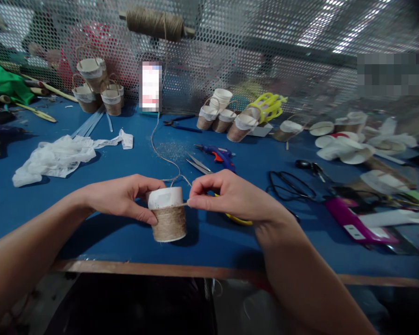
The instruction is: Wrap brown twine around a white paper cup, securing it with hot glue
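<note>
My left hand (pixel 127 197) grips a white paper cup (pixel 165 197) from its left side, thumb in front and fingers behind. Brown twine (pixel 169 223) is wound around the lower part of the cup, while the upper band stays white. At the cup's right side my right hand (pixel 226 195) pinches the twine's strand between thumb and fingertips. That strand runs behind the cup and up to a spool of twine (pixel 155 24) hung on the mesh. Scissors with yellow handles (pixel 239 219) lie partly hidden under my right hand, blades (pixel 197 163) pointing away.
A blue glue gun (pixel 218 156) and pliers (pixel 183 125) lie beyond my hands. Several twine-wrapped cups (pixel 242 126) stand at the back, others at left (pixel 91 74). White lace (pixel 59 158) lies left; a black cable (pixel 289 184) and magenta box (pixel 352 221) lie right.
</note>
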Motion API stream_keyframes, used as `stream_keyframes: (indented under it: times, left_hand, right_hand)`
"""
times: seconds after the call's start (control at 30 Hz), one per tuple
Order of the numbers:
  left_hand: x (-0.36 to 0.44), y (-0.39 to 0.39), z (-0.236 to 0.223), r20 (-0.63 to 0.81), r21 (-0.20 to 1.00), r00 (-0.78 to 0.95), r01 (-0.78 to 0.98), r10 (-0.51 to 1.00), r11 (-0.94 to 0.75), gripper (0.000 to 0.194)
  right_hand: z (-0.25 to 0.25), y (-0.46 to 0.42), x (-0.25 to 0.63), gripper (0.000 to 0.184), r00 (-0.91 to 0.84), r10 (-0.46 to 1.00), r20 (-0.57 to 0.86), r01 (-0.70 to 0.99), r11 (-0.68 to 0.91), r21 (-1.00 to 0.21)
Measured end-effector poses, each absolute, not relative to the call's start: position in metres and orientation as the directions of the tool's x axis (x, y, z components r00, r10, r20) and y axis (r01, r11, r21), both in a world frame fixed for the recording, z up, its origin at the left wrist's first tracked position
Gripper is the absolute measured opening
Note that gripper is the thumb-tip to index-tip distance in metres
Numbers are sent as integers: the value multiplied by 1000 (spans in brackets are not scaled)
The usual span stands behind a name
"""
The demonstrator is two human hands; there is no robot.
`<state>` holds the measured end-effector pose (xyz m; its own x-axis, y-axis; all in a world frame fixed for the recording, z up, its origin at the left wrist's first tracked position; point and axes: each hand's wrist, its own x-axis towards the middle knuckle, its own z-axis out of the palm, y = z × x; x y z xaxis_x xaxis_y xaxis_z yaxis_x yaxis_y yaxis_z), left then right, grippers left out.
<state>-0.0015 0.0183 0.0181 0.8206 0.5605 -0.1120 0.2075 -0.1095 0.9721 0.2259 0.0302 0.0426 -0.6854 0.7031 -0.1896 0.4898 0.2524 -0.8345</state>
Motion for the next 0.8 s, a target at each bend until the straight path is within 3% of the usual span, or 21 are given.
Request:
stream_keyframes:
  times: [0.13, 0.8]
  left_hand:
    - [-2, 18, 19, -101, 956, 813, 239, 573, -171, 17]
    - [-4, 16, 19, -33, 973, 793, 164, 609, -160, 21]
  right_hand:
    - [42, 31, 225, 21, -678, 716, -166, 492, 274, -826]
    - [41, 34, 227, 18, -699, 697, -157, 470, 283, -836]
